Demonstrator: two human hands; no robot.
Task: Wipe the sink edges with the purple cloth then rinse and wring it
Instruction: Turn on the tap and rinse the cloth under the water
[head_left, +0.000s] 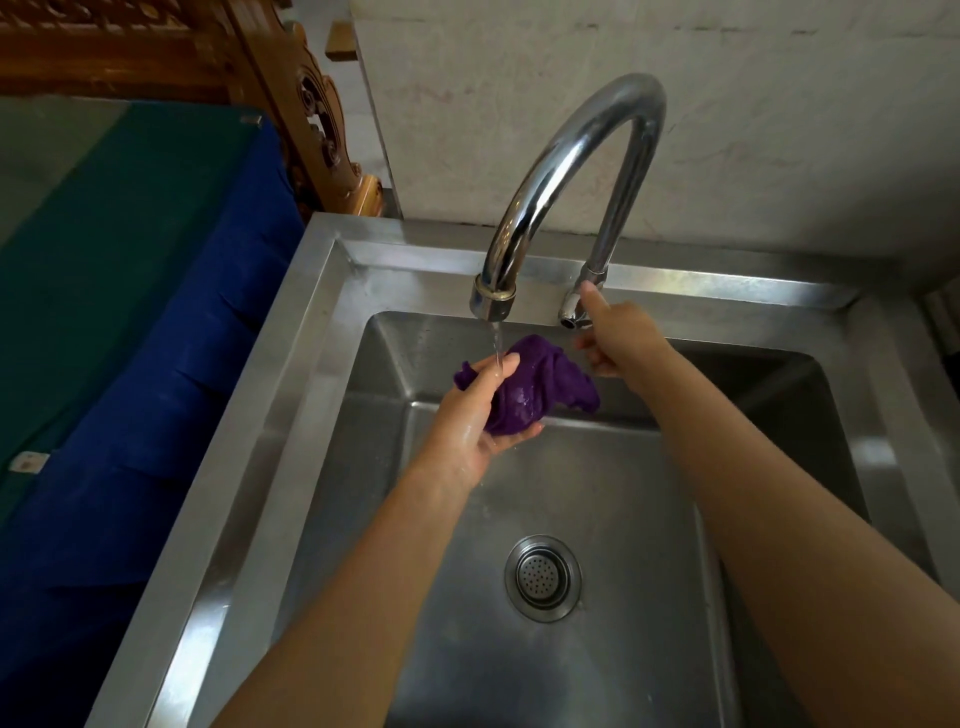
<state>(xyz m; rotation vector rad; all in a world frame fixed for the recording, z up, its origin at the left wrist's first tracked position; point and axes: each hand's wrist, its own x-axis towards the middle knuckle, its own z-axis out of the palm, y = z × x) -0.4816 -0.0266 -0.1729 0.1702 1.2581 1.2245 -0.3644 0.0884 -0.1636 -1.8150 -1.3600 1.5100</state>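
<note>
The purple cloth (535, 387) is bunched up and wet inside the steel sink (322, 332), right under the spout of the curved chrome faucet (566, 156). A thin stream of water (497, 345) runs onto it. My left hand (475, 415) grips the cloth from the left and below. My right hand (615, 338) is at the faucet handle (571, 306), thumb on top and fingers curled under it.
The round drain strainer (543, 578) sits in the basin floor toward me. A blue and green cloth-covered surface (130, 291) lies left of the sink. Carved wooden furniture (317, 119) stands behind it, and a pale wall (727, 104) backs the faucet.
</note>
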